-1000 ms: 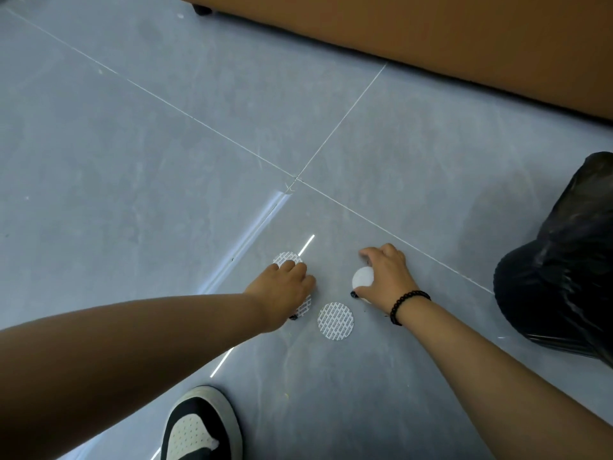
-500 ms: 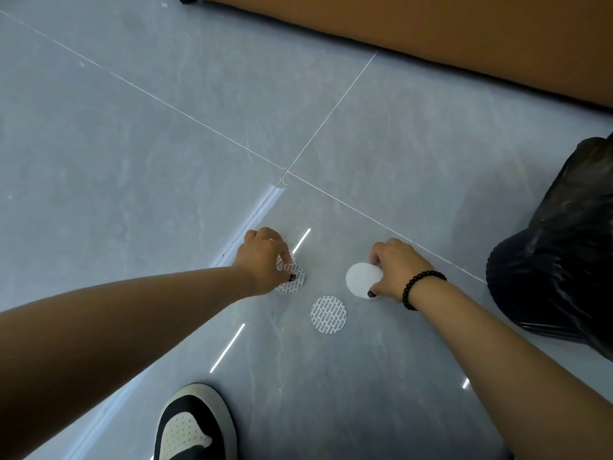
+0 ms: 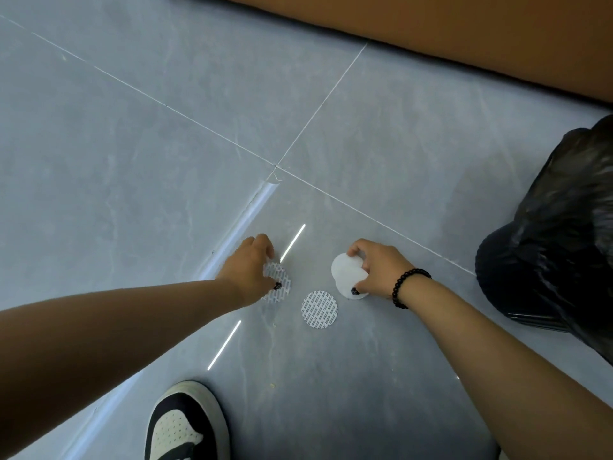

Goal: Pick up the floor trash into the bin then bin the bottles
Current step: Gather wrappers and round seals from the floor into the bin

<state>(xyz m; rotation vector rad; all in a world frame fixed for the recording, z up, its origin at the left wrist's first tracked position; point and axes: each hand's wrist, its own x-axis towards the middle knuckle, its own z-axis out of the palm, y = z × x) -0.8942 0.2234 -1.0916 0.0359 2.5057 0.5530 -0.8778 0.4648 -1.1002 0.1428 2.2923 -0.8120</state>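
Round paper discs lie on the grey tiled floor. My left hand [image 3: 250,270] pinches patterned discs [image 3: 278,282] between thumb and fingers, partly covering them. My right hand [image 3: 378,268], with a black bead bracelet at the wrist, pinches two overlapping plain white discs [image 3: 345,273] lifted off the floor. One more patterned disc [image 3: 319,309] lies flat on the tile between and below both hands, untouched. The bin lined with a black bag [image 3: 547,254] stands at the right edge, just beyond my right hand.
A brown furniture base [image 3: 464,34] runs along the top right. My black and white shoe [image 3: 185,423] stands on the floor at the bottom, below the discs. Open tile [image 3: 132,144] stretches to the left and back.
My right hand has lifted the white discs clear of the floor, showing more of them. My left hand shifted up and left and closed on the patterned discs.
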